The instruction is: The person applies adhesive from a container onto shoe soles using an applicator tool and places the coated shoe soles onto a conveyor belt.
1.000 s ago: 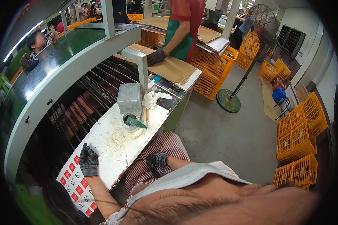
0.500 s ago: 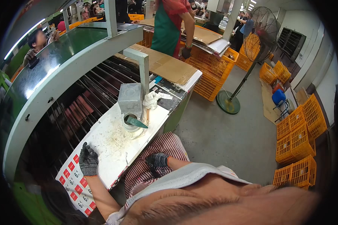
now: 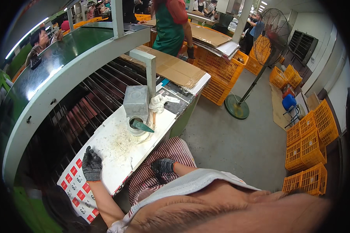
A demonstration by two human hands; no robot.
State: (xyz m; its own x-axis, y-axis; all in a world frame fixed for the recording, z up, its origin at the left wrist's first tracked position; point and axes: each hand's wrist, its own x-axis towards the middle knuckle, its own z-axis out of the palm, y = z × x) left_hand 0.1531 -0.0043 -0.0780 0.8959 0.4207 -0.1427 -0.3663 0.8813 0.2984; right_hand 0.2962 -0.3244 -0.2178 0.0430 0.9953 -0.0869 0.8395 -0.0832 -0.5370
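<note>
My left hand [image 3: 91, 166], in a dark grey knit glove, lies on the left end of a white board [image 3: 114, 134]. Its fingers stretch forward, slightly bent, and nothing is in them. My right hand [image 3: 164, 167], gloved the same way, rests on the red-and-white striped cloth [image 3: 178, 149] over my lap. That hand looks loosely open, its fingertips partly hidden, with no object visible in it. Farther along the board stands a round white pot [image 3: 136, 126] with a green pointed tool [image 3: 143, 126] leaning out. Behind it sits a grey translucent plastic box [image 3: 136, 101], beside a crumpled white cloth [image 3: 159, 103].
A pale curved metal frame [image 3: 72, 68] arches over dark rods [image 3: 93, 91] left of the board. Flattened cardboard [image 3: 175, 69] lies beyond. A co-worker in a green apron [image 3: 171, 31] stands by orange crates [image 3: 217, 68]. At right are a standing fan [image 3: 260, 73] and stacked orange crates [image 3: 313, 130].
The co-worker in the green apron has shifted a little left and turned, with the gloved hand lower. The person at far left has moved slightly. My hands stay in place.
</note>
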